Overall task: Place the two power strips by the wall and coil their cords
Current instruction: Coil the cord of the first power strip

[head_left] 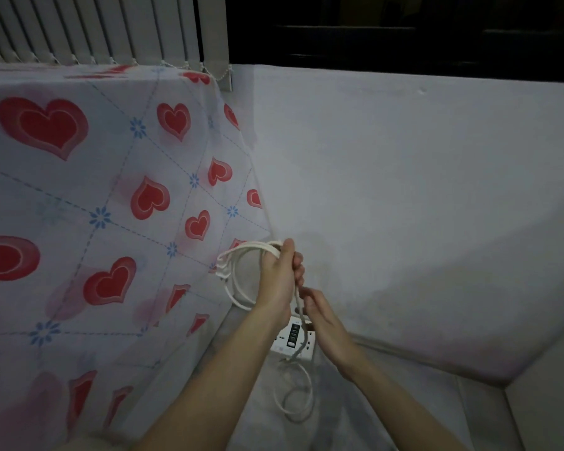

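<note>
a: where's the cord?
b: several white loops of the cord (238, 275) hang from the left hand (279, 281), fingers curled tight round them.
a: and the right hand (323, 317)?
b: just below the left — it pinches the strand running down to the power strip (292, 340), which lies under both hands, near the wall (404, 190).

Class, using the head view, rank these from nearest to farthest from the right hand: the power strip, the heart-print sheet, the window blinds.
From the right hand:
1. Power strip: on the floor by the wall, partly under the hand.
2. Heart-print sheet: to the left, beyond the coiled cord.
3. Window blinds: top left, farthest.
</note>
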Action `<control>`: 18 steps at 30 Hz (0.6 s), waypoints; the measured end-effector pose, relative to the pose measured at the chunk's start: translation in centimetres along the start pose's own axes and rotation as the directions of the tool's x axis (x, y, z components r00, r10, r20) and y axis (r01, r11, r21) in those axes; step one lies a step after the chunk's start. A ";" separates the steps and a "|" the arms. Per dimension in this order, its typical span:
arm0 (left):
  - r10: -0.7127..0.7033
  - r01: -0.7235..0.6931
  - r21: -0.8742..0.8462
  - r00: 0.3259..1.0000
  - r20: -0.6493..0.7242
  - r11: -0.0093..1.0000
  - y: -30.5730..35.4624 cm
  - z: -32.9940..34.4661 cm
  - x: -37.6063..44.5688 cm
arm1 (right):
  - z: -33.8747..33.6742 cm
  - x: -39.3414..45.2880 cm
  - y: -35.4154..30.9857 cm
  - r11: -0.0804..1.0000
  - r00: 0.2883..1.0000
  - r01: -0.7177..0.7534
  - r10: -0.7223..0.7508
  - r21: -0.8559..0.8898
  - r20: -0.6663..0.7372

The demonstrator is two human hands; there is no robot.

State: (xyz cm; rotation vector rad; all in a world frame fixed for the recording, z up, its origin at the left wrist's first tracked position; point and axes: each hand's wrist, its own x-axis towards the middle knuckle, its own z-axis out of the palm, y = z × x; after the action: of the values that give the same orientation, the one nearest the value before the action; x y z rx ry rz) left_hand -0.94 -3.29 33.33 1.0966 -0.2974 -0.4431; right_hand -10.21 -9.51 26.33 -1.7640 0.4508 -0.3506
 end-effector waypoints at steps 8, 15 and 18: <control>-0.083 -0.377 0.812 0.885 0.457 0.445 -3.1 0.4 -1.2 | -5.1 3.5 -3.8 0.888 0.972 -0.230 0.189 0.398 0.139; -0.279 -0.564 0.805 0.756 0.592 0.182 -4.4 2.1 -0.8 | -8.1 4.8 -2.5 0.957 0.963 -0.269 0.265 0.106 0.056; -0.268 -0.625 0.779 0.744 0.612 0.042 -6.9 3.2 -0.4 | -10.3 4.5 -0.1 0.956 0.965 -0.260 0.260 0.136 0.022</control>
State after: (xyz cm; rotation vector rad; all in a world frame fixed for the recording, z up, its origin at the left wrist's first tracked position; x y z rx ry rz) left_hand -4.06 -8.26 28.47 2.2808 -1.6352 -0.2711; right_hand -11.05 -20.46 28.82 -1.5478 0.6334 -0.1864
